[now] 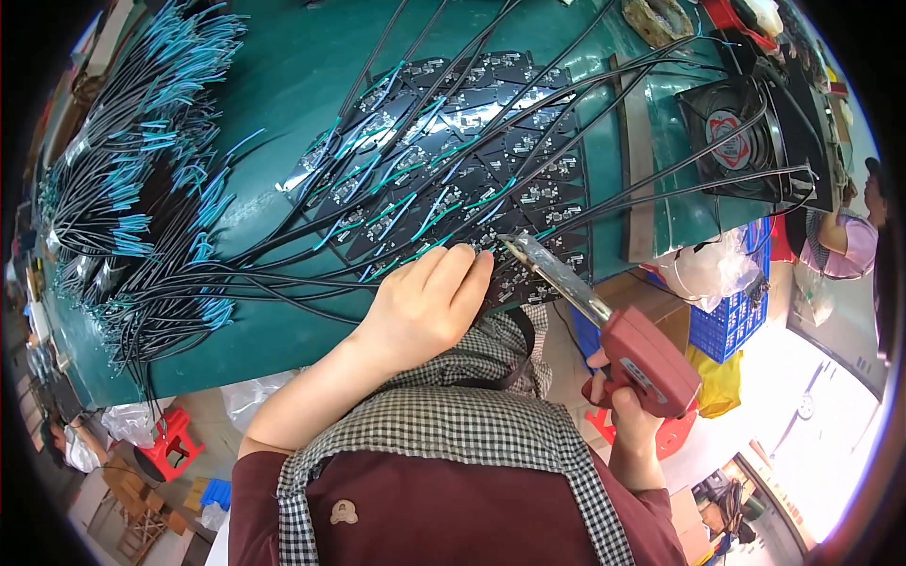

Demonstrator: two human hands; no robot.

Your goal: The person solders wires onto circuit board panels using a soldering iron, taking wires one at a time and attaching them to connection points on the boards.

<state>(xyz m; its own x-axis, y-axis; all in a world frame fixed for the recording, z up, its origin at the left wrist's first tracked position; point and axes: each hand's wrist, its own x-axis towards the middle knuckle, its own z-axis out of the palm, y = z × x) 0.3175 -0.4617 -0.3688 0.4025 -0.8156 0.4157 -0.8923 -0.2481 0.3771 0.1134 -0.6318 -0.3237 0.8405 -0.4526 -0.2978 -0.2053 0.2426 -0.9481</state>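
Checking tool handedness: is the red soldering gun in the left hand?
No, the right hand grips the red soldering gun, while the left hand rests its fingers on the black circuit boards.

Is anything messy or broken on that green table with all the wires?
Nothing looks broken or spilled. The black wires fan out in a tangle across the green table, but the black boards lie in tidy rows. The left hand presses on one board while the right hand holds a red soldering gun.
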